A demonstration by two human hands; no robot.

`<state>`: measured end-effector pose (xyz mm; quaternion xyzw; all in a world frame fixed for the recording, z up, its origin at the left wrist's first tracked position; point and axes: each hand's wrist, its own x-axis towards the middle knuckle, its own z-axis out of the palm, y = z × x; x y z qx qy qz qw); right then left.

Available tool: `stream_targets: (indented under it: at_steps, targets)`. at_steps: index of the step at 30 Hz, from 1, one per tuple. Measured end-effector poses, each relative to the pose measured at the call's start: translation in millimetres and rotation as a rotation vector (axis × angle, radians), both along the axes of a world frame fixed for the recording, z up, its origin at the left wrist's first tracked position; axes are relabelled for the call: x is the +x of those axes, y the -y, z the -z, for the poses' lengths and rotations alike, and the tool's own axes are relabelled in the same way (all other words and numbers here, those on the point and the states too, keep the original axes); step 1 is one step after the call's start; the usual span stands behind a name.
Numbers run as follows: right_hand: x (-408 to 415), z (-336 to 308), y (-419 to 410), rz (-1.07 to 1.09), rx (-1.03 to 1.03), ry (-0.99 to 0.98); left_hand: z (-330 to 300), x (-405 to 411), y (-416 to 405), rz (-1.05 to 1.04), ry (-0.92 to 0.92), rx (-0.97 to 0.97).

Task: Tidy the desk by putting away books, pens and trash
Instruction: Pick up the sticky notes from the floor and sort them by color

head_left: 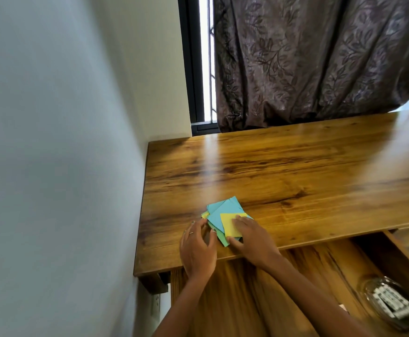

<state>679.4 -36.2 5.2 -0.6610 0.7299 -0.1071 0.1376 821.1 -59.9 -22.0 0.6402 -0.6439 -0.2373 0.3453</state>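
From my remote seat I saw the pale painted wall point(52, 142) filling the left side, and a brown leaf-patterned curtain point(320, 59) hanging beyond the far edge of the glossy wooden surface point(295, 171). Below its near edge, a wooden drawer point(320, 283) stood pulled open, with a clear glass dish point(390, 305) of small white items in its right end. Near the front left corner of the surface lay a loose pile of blue, green and yellow square paper notes point(222, 220), fanned unevenly. The left hand point(198, 249) sat at the pile's left edge, fingers bent, thumb and fingertips touching the papers; I could not tell whether it gripped them. The right hand point(249, 237) lay flat on the top yellow note, fingers straight, pressing down.
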Motion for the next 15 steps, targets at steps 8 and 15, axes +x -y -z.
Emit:
stream_targets:
  at_steps: [8, 15]
  targets:
    - [-13, -14, -3, 0.084, -0.127, 0.123, 0, 0, -1, -0.008, -0.004, 0.005]
    - [-11, -6, -5, -0.02, -0.107, -0.066, -1, 1, -2, -0.007, -0.015, 0.002]
